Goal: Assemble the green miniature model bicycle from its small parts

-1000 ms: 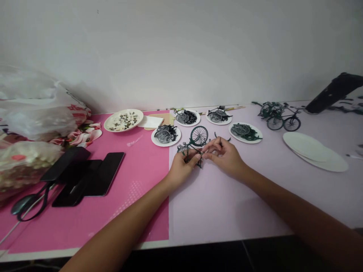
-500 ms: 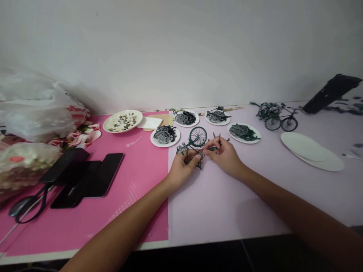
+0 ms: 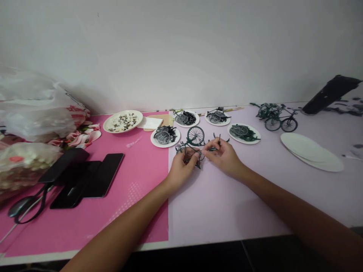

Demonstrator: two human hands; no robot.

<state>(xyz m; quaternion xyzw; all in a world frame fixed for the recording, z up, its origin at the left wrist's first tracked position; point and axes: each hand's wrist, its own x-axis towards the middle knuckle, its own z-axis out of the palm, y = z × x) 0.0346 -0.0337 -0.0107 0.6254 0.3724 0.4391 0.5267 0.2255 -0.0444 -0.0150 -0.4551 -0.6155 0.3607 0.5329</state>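
A small green model bicycle (image 3: 196,136) is held at its frame by my left hand (image 3: 183,165), with thumb and fingers closed on it. One large spoked wheel points up and away from me. My right hand (image 3: 222,155) is pinched close beside the model's right side, and a thin dark piece sticks up between its fingers; what the fingertips grip is too small to make out. Around the hands stand small plates of grey, black and green parts, among them a plate (image 3: 153,141) to the left and a plate (image 3: 257,141) to the right.
Assembled model bicycles (image 3: 280,121) stand at the back right, near two white oval plates (image 3: 326,162) and a black cylindrical object (image 3: 330,94). To the left lie a phone (image 3: 106,175), a bowl of small pieces (image 3: 106,124), pink flowers and plastic bags (image 3: 36,109).
The model bicycle's raised wheel has shifted slightly left in my left hand. My right hand stays almost in place, with a small gap now showing between the fingertips of both hands.
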